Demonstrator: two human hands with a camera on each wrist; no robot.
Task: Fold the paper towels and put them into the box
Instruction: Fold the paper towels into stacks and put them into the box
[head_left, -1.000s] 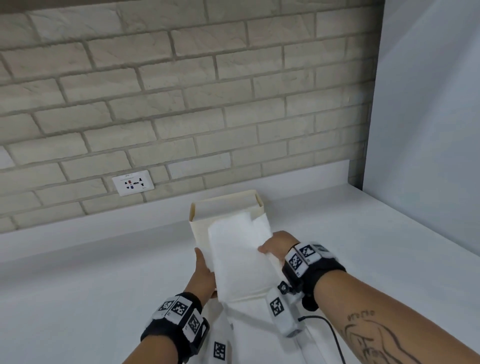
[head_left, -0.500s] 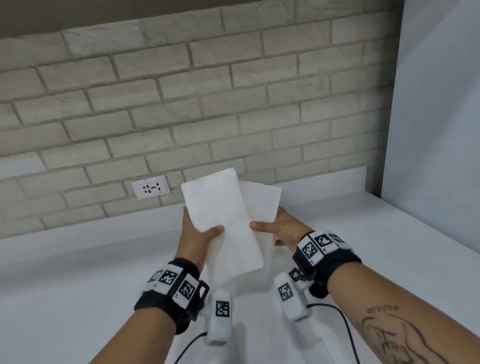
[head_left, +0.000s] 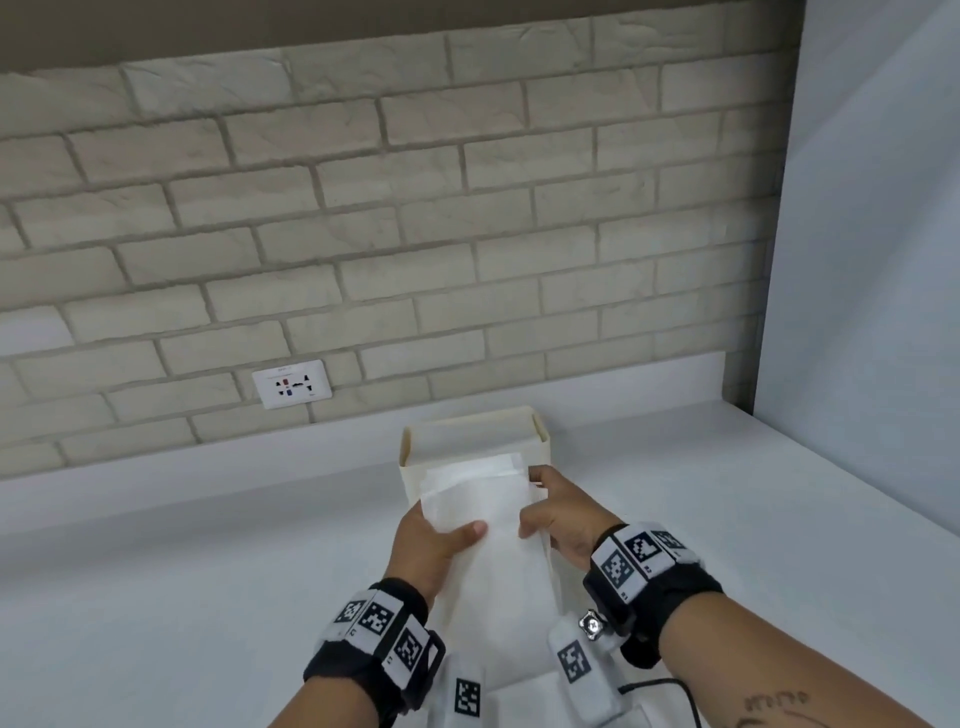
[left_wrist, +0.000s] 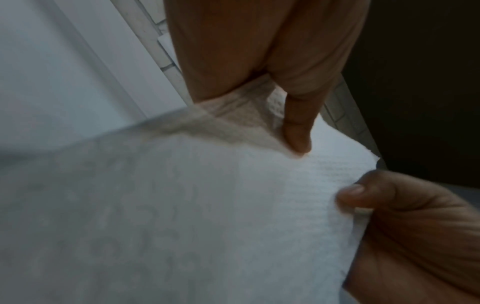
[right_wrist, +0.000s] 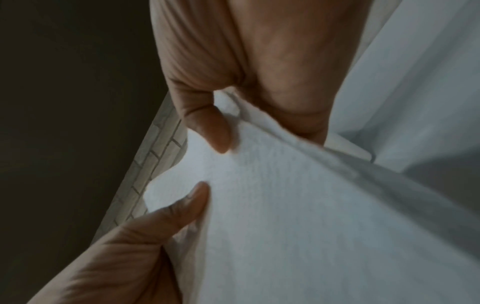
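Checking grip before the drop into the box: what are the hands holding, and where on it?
Both grip the folded paper towel: left hand pinches its left edge, right hand its right edge.

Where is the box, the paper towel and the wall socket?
box (head_left: 540, 430): head view, on its right rim.
paper towel (head_left: 475, 499): head view, on its upper middle.
wall socket (head_left: 291, 384): head view, on the plate's middle.
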